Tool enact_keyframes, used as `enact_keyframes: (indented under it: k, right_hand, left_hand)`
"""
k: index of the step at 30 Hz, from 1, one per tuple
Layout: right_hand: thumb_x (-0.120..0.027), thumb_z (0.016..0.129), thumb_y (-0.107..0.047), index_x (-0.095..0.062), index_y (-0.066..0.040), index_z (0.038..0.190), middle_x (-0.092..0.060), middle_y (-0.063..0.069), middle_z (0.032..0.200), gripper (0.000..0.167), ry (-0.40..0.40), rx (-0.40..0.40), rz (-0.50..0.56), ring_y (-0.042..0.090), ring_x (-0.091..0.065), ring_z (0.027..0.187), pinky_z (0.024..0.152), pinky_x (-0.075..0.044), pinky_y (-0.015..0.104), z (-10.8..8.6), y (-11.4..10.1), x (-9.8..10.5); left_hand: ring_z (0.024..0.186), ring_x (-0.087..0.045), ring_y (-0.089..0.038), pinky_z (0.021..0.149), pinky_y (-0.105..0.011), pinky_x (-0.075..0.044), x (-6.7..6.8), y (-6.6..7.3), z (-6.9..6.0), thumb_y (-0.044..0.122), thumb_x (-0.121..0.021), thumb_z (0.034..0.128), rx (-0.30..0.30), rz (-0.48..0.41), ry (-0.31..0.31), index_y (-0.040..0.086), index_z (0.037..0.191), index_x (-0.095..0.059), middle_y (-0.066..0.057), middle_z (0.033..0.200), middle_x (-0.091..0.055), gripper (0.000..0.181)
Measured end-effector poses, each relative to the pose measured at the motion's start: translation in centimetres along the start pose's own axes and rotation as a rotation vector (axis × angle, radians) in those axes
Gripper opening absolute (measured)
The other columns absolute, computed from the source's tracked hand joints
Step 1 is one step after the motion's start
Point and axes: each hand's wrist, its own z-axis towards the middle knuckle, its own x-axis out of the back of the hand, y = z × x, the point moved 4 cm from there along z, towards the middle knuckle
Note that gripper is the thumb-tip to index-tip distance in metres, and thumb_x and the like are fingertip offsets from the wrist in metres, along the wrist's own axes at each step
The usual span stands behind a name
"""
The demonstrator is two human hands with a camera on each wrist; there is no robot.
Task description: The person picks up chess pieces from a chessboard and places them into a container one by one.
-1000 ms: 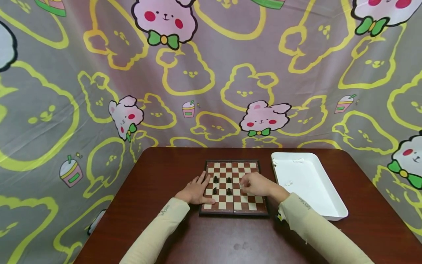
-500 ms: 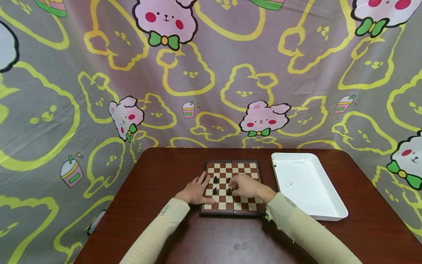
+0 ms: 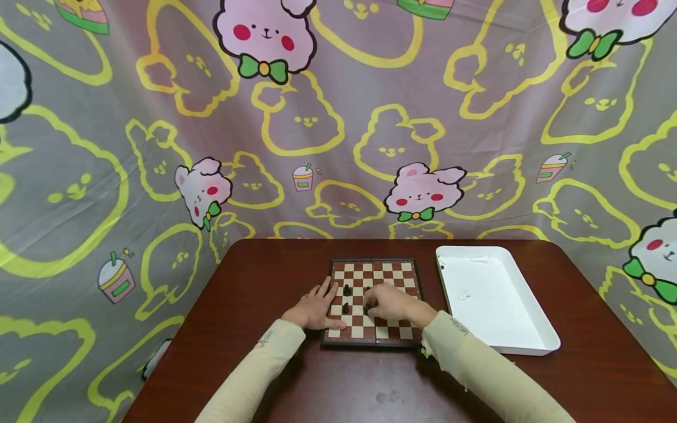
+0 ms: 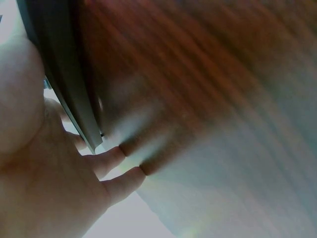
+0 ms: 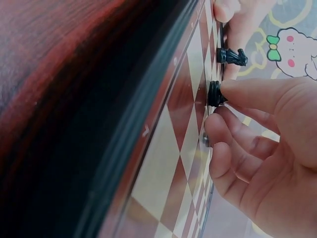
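Note:
In the head view a brown-and-cream chessboard (image 3: 390, 332) lies on the table. My left hand (image 3: 311, 309) rests over its left edge, fingers straight and spread. Near the board's middle, my right hand (image 3: 392, 303) pinches a black chess piece (image 5: 215, 93) between thumb and forefinger; its base is at the board surface and its top is partly covered. Beyond it in the right wrist view stands a black knight (image 5: 233, 56). Another black piece (image 3: 347, 290) stands behind the knight, near the left hand. One more black piece (image 3: 368, 288) is mostly hidden behind my right fingers.
A white tray (image 3: 510, 326) sits to the right of the board, with small white pieces (image 3: 464, 295) and a small dark bit (image 3: 442, 267) in it. The dark red table (image 3: 264, 276) ends at a patterned cloth (image 3: 349, 158) at the back and sides.
My right hand has moved left across the board from its right half to the black piece near the middle and now grips it. The left hand stays in place.

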Motion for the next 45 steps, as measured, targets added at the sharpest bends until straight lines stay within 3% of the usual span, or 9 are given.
enact_keyframes:
  k: [9,24,28,35,45]
  right_hand:
    - [-0.068,0.086,-0.007,-0.069,-0.012,0.087,-0.061,-0.009,0.077,0.006,0.018,0.061,-0.022,0.005,-0.054,0.069,0.064,-0.046,0.028,-0.7,-0.2,0.2]
    - [-0.066,0.088,-0.01,-0.071,-0.01,0.095,-0.066,-0.003,0.093,0.008,0.089,0.004,-0.04,0.01,-0.059,0.079,0.066,-0.048,0.03,-4.0,1.4,3.6]
    - [-0.067,0.087,-0.009,-0.071,-0.008,0.098,-0.066,-0.001,0.095,0.012,0.121,-0.039,-0.02,0.01,-0.057,0.072,0.062,-0.047,0.029,-5.1,2.4,4.8]
    - [-0.066,0.088,-0.009,-0.07,-0.007,0.099,-0.063,-0.004,0.087,0.012,0.16,-0.118,0.002,0.008,-0.052,0.068,0.061,-0.044,0.031,-6.6,4.1,6.8]
    - [-0.065,0.087,-0.007,-0.07,-0.005,0.096,-0.066,0.001,0.091,0.011,0.207,-0.121,0.003,0.01,-0.054,0.072,0.064,-0.045,0.033,-8.9,5.8,8.3]
  left_hand:
    - [0.137,-0.023,-0.04,0.102,-0.055,-0.03,-0.1,0.2,-0.1,0.07,-0.057,0.0774,-0.009,-0.01,-0.002,0.011,0.154,-0.011,-0.014,0.158,0.0,0.107]
    - [0.137,-0.022,-0.041,0.102,-0.055,-0.03,0.0,0.0,0.1,0.069,-0.058,0.0785,-0.024,-0.014,0.014,0.01,0.153,-0.011,-0.015,0.157,0.0,0.106]
    - [0.137,-0.022,-0.041,0.102,-0.056,-0.03,0.1,0.0,0.0,0.069,-0.059,0.0778,-0.02,-0.022,0.017,0.011,0.154,-0.011,-0.014,0.158,0.0,0.106]
    - [0.138,-0.021,-0.04,0.103,-0.055,-0.029,-0.2,0.0,0.0,0.071,-0.057,0.0767,-0.008,-0.021,0.018,0.012,0.154,-0.01,-0.012,0.158,0.001,0.108]
    - [0.138,-0.02,-0.04,0.103,-0.055,-0.029,-0.4,-0.2,0.2,0.072,-0.056,0.0768,-0.009,-0.027,0.016,0.013,0.154,-0.009,-0.012,0.158,0.002,0.108]
